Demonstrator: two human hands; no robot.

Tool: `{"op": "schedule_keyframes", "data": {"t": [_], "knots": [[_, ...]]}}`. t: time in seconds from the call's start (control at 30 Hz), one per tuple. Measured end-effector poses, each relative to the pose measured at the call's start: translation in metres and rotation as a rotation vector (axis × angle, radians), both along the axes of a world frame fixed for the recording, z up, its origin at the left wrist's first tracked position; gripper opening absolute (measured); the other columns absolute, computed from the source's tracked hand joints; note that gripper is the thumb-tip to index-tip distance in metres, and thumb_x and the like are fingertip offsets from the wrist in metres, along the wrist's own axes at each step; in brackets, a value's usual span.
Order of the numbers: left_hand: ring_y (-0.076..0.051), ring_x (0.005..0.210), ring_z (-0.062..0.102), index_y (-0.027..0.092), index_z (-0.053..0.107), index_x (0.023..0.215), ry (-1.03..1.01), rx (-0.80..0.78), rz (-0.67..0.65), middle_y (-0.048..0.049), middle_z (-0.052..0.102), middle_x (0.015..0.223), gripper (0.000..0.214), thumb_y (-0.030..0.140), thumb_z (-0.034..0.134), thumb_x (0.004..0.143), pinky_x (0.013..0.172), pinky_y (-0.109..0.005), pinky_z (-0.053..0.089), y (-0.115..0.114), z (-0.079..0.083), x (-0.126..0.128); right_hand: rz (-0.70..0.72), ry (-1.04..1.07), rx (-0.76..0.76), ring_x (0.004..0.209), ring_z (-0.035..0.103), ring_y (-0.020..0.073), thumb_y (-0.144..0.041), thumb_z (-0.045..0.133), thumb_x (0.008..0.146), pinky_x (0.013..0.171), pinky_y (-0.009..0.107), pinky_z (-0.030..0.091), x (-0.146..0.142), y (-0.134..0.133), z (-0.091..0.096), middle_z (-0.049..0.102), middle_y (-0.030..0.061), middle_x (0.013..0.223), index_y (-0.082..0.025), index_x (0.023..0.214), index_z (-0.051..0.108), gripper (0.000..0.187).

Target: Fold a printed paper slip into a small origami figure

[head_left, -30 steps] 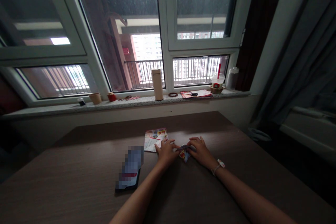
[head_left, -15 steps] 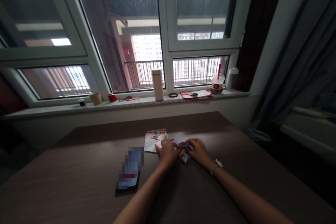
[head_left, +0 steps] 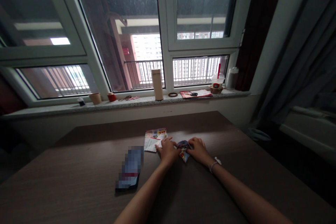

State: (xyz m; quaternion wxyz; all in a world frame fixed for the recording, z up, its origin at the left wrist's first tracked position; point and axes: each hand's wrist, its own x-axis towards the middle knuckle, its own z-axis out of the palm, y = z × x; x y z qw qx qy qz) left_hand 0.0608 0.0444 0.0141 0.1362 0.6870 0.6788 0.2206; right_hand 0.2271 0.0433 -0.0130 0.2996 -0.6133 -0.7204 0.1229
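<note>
While I'm watching this feed from afar, both hands are down on a small colourful folded paper (head_left: 183,148) lying on the brown table (head_left: 78,189), just right of a printed leaflet (head_left: 154,139). My read: the left hand (head_left: 167,151) has its fingers spread, pressing the paper's left edge. The right hand (head_left: 198,149) is curled over the right edge, pinching it I think, though it's too small and dim to be sure. For a clean crease I'd pin it flat with the left so nothing slides, line the edges up first, then run a right fingertip along the fold from the middle outward. A dark phone-like slab (head_left: 130,169) sits well clear on the left.
</note>
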Motion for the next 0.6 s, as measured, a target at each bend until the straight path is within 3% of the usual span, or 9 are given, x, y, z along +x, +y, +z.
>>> {"op": "schedule_keyframes", "data": {"t": [0.33, 0.6], "knots": [[-0.031, 0.136, 0.03, 0.031, 0.071, 0.095, 0.031, 0.049, -0.043, -0.0006, 0.044, 0.145, 0.023, 0.032, 0.065, 0.073, 0.108, -0.069, 0.003, -0.0037, -0.0019, -0.0006, 0.034, 0.024, -0.012, 0.102, 0.048, 0.0234, -0.03, 0.064, 0.074, 0.092, 0.035, 0.032, 0.0025, -0.001, 0.002, 0.06, 0.0045, 0.1, -0.025, 0.096, 0.069, 0.024], [-0.031, 0.136, 0.029, 0.03, 0.073, 0.091, 0.071, 0.056, -0.08, 0.0011, 0.042, 0.146, 0.02, 0.039, 0.066, 0.075, 0.108, -0.07, -0.001, -0.0031, -0.0042, -0.0024, 0.022, 0.05, 0.007, 0.104, 0.047, 0.0242, -0.034, 0.067, 0.073, 0.092, 0.035, 0.033, 0.0017, -0.0036, 0.0025, 0.061, 0.0048, 0.102, -0.025, 0.087, 0.072, 0.018]]}}
